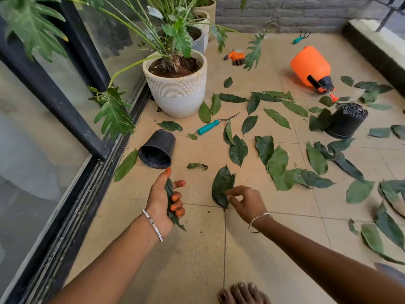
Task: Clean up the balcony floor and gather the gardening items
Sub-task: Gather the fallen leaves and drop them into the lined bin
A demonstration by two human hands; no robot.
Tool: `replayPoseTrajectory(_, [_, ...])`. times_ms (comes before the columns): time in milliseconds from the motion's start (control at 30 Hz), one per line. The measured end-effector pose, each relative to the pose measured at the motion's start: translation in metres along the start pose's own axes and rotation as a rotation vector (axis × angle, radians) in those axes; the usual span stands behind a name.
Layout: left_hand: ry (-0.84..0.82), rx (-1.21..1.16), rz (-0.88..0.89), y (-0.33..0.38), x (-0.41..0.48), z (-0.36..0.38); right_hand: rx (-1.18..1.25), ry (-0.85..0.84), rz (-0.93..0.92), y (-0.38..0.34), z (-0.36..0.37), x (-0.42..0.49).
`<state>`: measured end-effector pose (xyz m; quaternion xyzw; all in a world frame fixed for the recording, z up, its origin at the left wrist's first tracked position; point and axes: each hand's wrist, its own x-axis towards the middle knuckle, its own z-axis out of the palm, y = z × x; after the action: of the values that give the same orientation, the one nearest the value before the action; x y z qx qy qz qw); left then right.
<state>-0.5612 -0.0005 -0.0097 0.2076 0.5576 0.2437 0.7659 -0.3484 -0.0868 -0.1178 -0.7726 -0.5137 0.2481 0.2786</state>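
the left grip (164,200) was curled round a folded bunch of leaves (169,191), palm up. the right grip (246,202), fingers bent, pinched the edge of a dark leaf (221,185) lying on the beige tiled floor (192,249). more loose leaves (278,163) lay scattered toward the floor's right edge. by the left edge, along the glass door (43,128), a black pot (158,149) lay on its side near a white planter (177,93). an orange sprayer (310,65), tipped over, and an orange glove (235,56) lay nearer the far edge, under the grey brick wall (285,12).
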Motion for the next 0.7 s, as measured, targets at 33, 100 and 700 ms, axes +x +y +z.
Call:
replayPoseTrajectory(33, [-0.005, 0.014, -0.007, -0.003, -0.001, 0.003, 0.064, 0.071, 0.008, -0.005, -0.007, -0.004])
replayPoseTrajectory(100, [-0.023, 0.054, -0.027, -0.008, -0.006, 0.015, 0.174, 0.158, -0.013, -0.018, -0.018, -0.013])
replayPoseTrajectory(700, [0.059, 0.207, 0.004, -0.015, -0.010, 0.020, 0.271, 0.229, -0.073, -0.046, -0.031, -0.031])
